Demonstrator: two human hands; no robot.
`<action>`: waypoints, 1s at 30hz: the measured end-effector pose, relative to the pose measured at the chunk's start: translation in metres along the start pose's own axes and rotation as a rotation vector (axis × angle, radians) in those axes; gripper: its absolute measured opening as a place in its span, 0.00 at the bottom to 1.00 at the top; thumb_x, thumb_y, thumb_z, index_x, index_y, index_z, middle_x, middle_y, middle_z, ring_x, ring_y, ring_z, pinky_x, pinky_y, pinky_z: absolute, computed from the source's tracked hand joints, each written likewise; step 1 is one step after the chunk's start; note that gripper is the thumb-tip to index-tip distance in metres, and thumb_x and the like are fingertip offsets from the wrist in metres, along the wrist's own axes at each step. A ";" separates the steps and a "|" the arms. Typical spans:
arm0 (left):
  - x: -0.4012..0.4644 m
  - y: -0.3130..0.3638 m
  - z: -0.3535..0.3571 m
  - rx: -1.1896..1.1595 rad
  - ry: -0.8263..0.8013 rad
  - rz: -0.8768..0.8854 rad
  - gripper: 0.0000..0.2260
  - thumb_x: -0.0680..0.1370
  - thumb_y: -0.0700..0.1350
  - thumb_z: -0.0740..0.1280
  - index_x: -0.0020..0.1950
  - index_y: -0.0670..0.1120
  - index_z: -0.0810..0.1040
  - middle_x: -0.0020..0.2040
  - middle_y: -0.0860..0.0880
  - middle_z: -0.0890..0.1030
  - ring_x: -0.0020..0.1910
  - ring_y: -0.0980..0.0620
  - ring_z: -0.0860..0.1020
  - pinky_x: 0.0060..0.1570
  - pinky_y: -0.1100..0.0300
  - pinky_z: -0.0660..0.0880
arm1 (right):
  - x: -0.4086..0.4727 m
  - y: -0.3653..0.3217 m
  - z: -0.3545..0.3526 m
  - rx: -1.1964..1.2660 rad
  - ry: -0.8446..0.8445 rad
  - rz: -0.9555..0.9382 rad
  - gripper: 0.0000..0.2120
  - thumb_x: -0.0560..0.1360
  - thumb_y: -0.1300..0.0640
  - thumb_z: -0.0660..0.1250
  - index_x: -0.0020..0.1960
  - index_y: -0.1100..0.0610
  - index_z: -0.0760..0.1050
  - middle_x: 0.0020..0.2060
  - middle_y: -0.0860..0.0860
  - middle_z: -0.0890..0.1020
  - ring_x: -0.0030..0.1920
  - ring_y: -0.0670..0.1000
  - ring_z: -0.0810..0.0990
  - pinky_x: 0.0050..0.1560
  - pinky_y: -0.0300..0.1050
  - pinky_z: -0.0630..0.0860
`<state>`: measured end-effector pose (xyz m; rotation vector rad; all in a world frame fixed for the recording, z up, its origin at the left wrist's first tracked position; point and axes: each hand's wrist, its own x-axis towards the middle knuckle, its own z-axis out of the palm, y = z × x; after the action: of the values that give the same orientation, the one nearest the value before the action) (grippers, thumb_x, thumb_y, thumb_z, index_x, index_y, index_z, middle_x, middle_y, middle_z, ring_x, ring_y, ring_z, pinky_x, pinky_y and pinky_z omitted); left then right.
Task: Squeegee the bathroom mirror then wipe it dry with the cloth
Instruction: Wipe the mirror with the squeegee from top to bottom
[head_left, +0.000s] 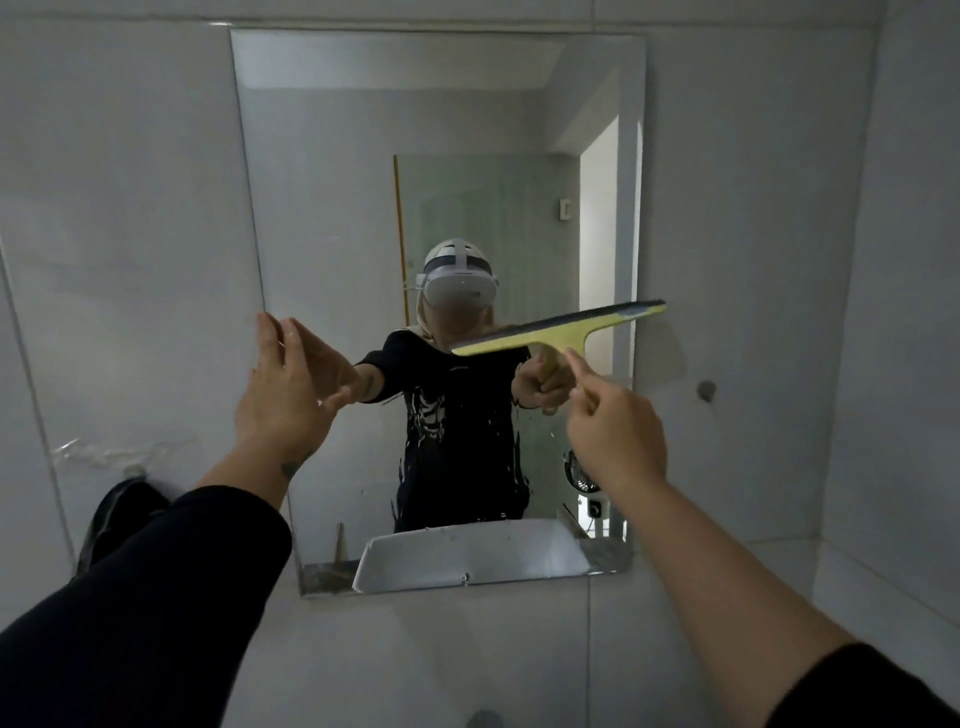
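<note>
The right hand (615, 431) is clamped on the squeegee (558, 330), tilted against the right side of the mirror (363, 156); left hand (283, 395) fingers apart at the mirror's left edge; a tilted blade may leave streaks; no cloth visible.

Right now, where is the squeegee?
In the head view, the squeegee is right of centre, held by the right hand against the mirror, blade tilted up toward its right edge.

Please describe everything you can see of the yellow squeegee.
The yellow plastic T-shaped squeegee has a long crossbar edged with a dark rubber blade and a short handle below. The right hand grips the handle, index finger extended along it. It is tilted, its right end higher, near the right edge of the frameless wall mirror. Blade contact with the glass is unclear.
</note>
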<state>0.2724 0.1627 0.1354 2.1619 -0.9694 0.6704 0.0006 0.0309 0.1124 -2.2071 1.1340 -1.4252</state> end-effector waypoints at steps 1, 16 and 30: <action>0.000 -0.001 -0.001 0.003 -0.003 0.007 0.45 0.75 0.55 0.69 0.78 0.47 0.40 0.78 0.49 0.35 0.73 0.35 0.62 0.66 0.41 0.69 | -0.005 -0.002 0.007 0.046 0.008 0.032 0.22 0.79 0.56 0.56 0.69 0.37 0.65 0.36 0.54 0.80 0.32 0.51 0.70 0.30 0.40 0.65; -0.003 -0.004 -0.019 -0.073 -0.041 0.033 0.30 0.81 0.55 0.55 0.79 0.48 0.46 0.79 0.51 0.40 0.73 0.39 0.64 0.67 0.41 0.67 | -0.074 -0.076 0.095 0.229 -0.032 0.073 0.22 0.80 0.56 0.56 0.72 0.40 0.63 0.41 0.52 0.83 0.34 0.47 0.73 0.31 0.40 0.68; -0.013 -0.022 0.002 0.319 0.015 0.241 0.34 0.81 0.52 0.56 0.77 0.43 0.37 0.78 0.45 0.34 0.77 0.47 0.37 0.75 0.40 0.44 | -0.087 -0.079 0.117 -0.403 -0.193 -0.555 0.36 0.67 0.59 0.71 0.70 0.40 0.65 0.32 0.53 0.78 0.25 0.53 0.68 0.23 0.37 0.47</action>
<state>0.2822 0.1783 0.1171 2.3268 -1.1947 1.0147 0.1200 0.1264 0.0479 -3.0468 0.8310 -1.1909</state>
